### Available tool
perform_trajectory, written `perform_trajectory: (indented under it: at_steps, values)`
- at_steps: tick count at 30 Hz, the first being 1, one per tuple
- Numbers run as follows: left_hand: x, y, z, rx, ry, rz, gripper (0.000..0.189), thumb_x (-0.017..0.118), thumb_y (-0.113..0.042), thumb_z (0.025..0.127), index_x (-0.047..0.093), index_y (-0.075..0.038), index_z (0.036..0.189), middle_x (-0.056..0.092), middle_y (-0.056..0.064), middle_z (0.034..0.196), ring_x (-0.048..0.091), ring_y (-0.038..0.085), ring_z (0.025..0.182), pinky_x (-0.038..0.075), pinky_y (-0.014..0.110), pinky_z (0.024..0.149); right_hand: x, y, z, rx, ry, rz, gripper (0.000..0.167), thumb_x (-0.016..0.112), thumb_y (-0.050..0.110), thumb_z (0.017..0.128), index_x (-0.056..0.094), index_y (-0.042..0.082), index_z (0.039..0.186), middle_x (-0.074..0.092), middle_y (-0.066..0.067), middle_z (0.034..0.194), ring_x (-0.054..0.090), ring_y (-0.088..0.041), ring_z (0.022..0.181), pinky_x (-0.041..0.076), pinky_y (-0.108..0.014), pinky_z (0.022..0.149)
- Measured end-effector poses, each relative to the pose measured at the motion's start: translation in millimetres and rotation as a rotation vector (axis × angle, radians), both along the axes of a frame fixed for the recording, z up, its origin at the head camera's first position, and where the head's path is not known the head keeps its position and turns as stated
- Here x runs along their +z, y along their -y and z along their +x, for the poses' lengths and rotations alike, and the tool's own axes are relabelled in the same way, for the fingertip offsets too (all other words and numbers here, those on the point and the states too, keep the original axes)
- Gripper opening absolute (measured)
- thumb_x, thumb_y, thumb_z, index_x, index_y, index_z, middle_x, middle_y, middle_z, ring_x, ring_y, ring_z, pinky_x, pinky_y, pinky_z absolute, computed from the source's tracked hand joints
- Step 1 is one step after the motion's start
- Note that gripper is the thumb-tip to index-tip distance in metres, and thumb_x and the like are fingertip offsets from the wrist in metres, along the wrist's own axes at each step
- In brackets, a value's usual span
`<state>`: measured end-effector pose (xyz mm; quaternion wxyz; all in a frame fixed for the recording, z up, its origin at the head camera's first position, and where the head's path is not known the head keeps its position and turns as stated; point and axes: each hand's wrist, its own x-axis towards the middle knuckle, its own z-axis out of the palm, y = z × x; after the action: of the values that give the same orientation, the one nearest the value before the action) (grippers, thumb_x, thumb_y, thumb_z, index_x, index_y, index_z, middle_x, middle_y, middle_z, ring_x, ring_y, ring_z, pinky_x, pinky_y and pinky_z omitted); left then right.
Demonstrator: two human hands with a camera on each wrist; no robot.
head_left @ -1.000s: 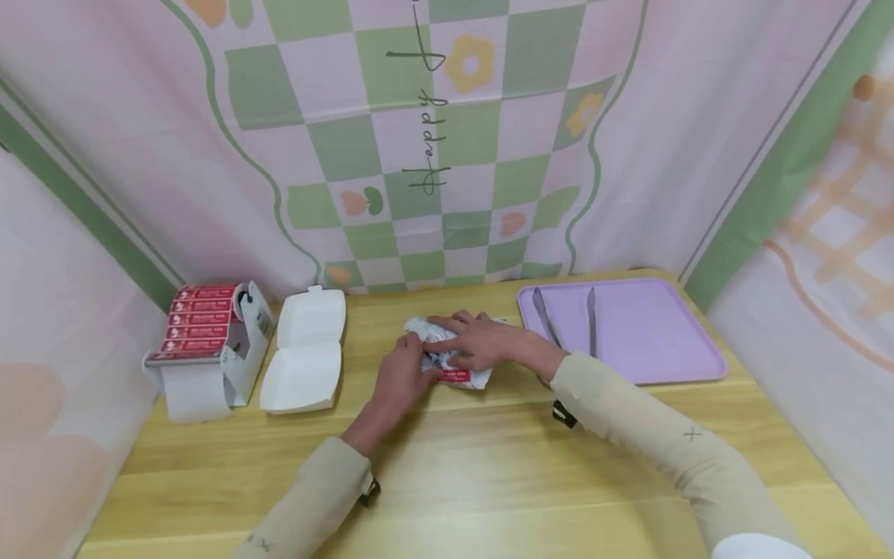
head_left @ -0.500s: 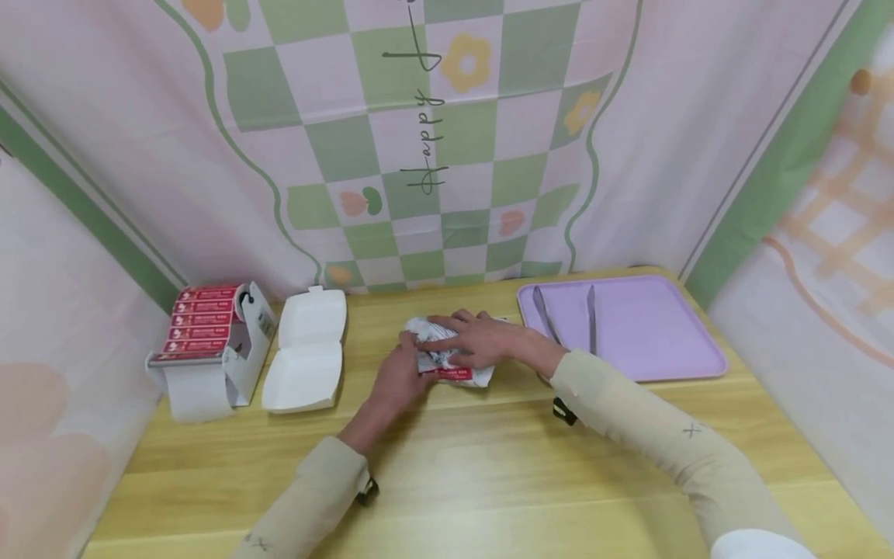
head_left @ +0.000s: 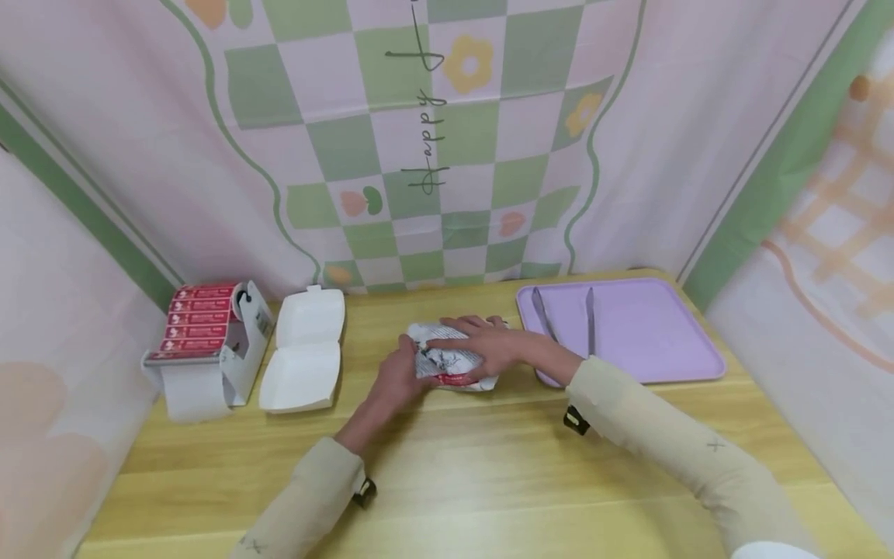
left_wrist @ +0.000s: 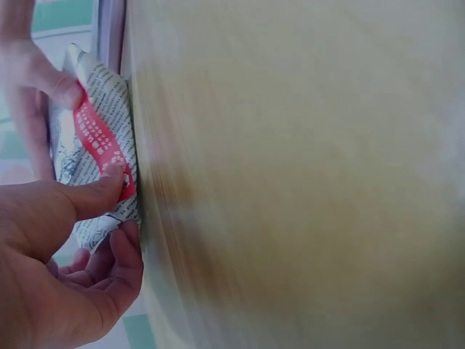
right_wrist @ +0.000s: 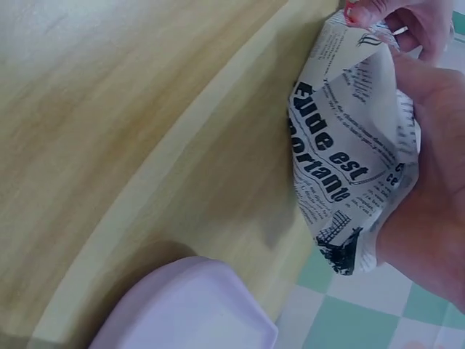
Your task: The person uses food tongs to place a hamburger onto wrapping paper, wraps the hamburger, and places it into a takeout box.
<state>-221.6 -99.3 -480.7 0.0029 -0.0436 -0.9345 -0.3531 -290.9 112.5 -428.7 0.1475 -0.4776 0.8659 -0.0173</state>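
In the head view a parcel wrapped in newsprint-patterned paper (head_left: 450,359) sits mid-table between both hands; what it wraps is hidden. A red printed sticker (left_wrist: 100,138) runs along its near side. My left hand (head_left: 398,378) pinches the left end, thumb on the sticker, fingers curled beneath the edge in the left wrist view. My right hand (head_left: 492,347) spans the top and right part, with its thumb on the near side and fingers toward the far side. In the right wrist view, a folded, pointed paper end (right_wrist: 341,160) shows beside the right hand.
To the left stand a sticker dispenser (head_left: 247,349) with a roll of red labels and an open white takeout box (head_left: 303,376). At the right lies a purple tray (head_left: 649,334) bearing metal tongs (head_left: 591,318). A patterned curtain (head_left: 461,155) hangs behind the table.
My right hand and forearm have shifted slightly rightward and nearer. More of the parcel's printed top shows between the hands. My left hand keeps hold of the left end, a little further left.
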Motion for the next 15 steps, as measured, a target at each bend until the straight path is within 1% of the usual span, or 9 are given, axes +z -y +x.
perform_trajectory:
  at_steps: [3, 5, 6, 8, 10, 12, 15]
  values:
    - [0.7, 3.5, 1.3, -0.032, -0.008, -0.002, 0.069, 0.086, -0.020, 0.077, 0.042, 0.001, 0.125, 0.066, 0.023, 0.105, 0.067, 0.038, 0.097, 0.059, 0.045, 0.085, 1.7, 0, -1.0, 0.016, 0.023, 0.002, 0.077, 0.065, 0.042, 0.094, 0.022, 0.039, 0.158, 0.006, -0.010, 0.169, 0.015, -0.038, 0.152, 0.030, -0.071, 0.106]
    - [1.8, 6.5, 3.0, -0.064, -0.012, -0.002, 0.063, 0.083, -0.015, 0.079, 0.042, 0.001, 0.124, 0.066, 0.021, 0.103, 0.067, 0.035, 0.093, 0.059, 0.042, 0.082, 2.9, -1, -2.0, 0.028, 0.044, 0.008, 0.079, 0.066, 0.034, 0.093, 0.022, 0.037, 0.159, 0.005, -0.011, 0.169, 0.014, -0.038, 0.152, 0.029, -0.072, 0.107]
    - [2.3, 8.4, 4.2, -0.081, -0.011, 0.002, 0.060, 0.082, -0.012, 0.080, 0.042, 0.001, 0.123, 0.065, 0.019, 0.100, 0.067, 0.032, 0.089, 0.059, 0.040, 0.079, 3.2, -1, -2.2, 0.031, 0.058, 0.011, 0.080, 0.066, 0.034, 0.092, 0.021, 0.036, 0.159, 0.005, -0.011, 0.169, 0.013, -0.039, 0.152, 0.029, -0.072, 0.107]
    - [4.5, 12.0, 6.9, -0.116, -0.005, 0.014, 0.054, 0.078, -0.006, 0.082, 0.042, 0.000, 0.121, 0.064, 0.015, 0.093, 0.064, 0.025, 0.081, 0.058, 0.034, 0.071, 3.3, 0, -2.1, 0.032, 0.081, 0.011, 0.079, 0.065, 0.037, 0.093, 0.021, 0.035, 0.159, 0.005, -0.011, 0.169, 0.012, -0.040, 0.153, 0.027, -0.074, 0.108]
    - [6.7, 15.0, 10.0, -0.141, 0.006, 0.021, 0.051, 0.076, -0.002, 0.082, 0.042, 0.000, 0.120, 0.062, 0.011, 0.086, 0.060, 0.020, 0.072, 0.054, 0.029, 0.063, 2.3, 1, 0.0, 0.019, 0.090, 0.003, 0.078, 0.063, 0.046, 0.093, 0.022, 0.035, 0.159, 0.007, -0.011, 0.169, 0.012, -0.040, 0.153, 0.025, -0.075, 0.108]
    - [8.5, 16.7, 13.7, -0.159, 0.026, 0.042, 0.050, 0.074, 0.000, 0.082, 0.041, 0.000, 0.120, 0.061, 0.010, 0.083, 0.057, 0.017, 0.068, 0.051, 0.026, 0.058, 0.9, 3, 4.5, -0.004, 0.073, -0.005, 0.080, 0.063, 0.054, 0.092, 0.022, 0.035, 0.159, 0.010, -0.011, 0.168, 0.013, -0.040, 0.153, 0.024, -0.076, 0.108]
    - [8.8, 17.5, 18.5, -0.178, 0.036, 0.053, 0.049, 0.073, 0.001, 0.083, 0.041, 0.000, 0.120, 0.062, 0.007, 0.079, 0.056, 0.014, 0.064, 0.050, 0.024, 0.054, -1.2, 4, 9.5, -0.013, 0.023, -0.002, 0.083, 0.066, 0.053, 0.091, 0.021, 0.036, 0.159, 0.011, -0.011, 0.168, 0.014, -0.040, 0.153, 0.023, -0.076, 0.109]
